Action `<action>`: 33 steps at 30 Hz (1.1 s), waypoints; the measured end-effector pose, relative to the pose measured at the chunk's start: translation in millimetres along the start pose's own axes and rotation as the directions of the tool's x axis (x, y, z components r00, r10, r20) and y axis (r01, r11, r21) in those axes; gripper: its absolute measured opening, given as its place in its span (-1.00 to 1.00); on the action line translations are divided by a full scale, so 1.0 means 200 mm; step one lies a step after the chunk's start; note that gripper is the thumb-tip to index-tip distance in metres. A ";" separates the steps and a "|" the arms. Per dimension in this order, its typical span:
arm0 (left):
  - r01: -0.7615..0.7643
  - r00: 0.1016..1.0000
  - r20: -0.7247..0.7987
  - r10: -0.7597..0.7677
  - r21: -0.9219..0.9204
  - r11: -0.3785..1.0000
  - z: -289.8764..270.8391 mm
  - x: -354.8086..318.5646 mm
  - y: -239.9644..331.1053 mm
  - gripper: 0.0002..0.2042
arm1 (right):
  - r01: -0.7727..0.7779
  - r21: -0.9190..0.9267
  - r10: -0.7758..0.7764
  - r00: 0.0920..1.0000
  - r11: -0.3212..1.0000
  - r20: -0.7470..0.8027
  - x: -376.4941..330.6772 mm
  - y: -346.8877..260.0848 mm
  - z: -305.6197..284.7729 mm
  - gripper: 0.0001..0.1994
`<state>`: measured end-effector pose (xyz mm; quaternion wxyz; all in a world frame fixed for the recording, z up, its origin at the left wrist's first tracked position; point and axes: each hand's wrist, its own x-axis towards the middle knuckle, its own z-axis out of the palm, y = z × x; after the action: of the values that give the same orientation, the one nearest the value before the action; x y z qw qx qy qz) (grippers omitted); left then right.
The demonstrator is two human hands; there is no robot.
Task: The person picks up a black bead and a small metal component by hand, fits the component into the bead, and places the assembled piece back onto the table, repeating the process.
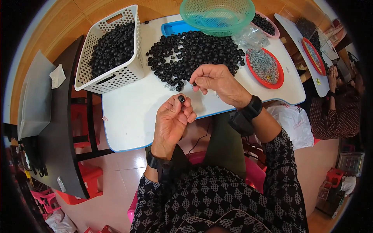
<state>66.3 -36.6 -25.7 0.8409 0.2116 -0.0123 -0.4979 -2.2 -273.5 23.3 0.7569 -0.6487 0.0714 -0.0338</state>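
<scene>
1. While the left hand (171, 118) is raised over the table's front edge at the middle of the frame, its thumb and forefinger close on a round black piece (181, 98), the hole in it showing; the other fingers curl loosely.
2. The right hand (219, 82), just above and right of it, has thumb and forefinger drawn together, the remaining fingers bent. A small dark bit (194, 84) shows at the fingertips; I cannot tell whether it is gripped or lies behind them.
3. Beyond both hands, a wide heap of black pieces (210, 50) spreads over the white table (132, 124) at upper centre.
4. At upper left, a white perforated basket (130, 79) holds many more black pieces.
5. Right of the heap, a red plate (282, 73) bears small silvery pieces (264, 65).
6. Along the top, a green mesh basket (235, 30) overlaps a blue tray (175, 28); a clear plastic bag (248, 39) lies beside it, near a pink bowl (276, 33) of black pieces.
7. Near the right edge, a co-worker's hands (333, 75) are at another table.
</scene>
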 end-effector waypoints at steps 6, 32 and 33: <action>-0.050 0.998 -0.027 0.052 0.082 0.995 0.02 0.00 -0.06 -0.79 | -0.024 0.155 0.017 0.999 0.988 0.045 -0.08 0.06 0.04 -0.85; -0.027 0.996 -0.078 0.031 0.052 0.998 0.00 -0.08 -0.07 -0.76 | 0.126 0.113 -0.103 0.976 0.986 -0.191 -0.27 0.15 0.28 -0.85; -0.022 0.996 -0.086 0.027 0.058 0.998 0.01 -0.09 -0.07 -0.76 | 0.143 0.125 -0.116 0.973 0.982 -0.199 -0.27 0.15 0.29 -0.85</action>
<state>46.0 -28.0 -26.4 0.8403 0.2566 0.0076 -0.4775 -48.1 -204.2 5.2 0.7860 -0.5916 0.0986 -0.1501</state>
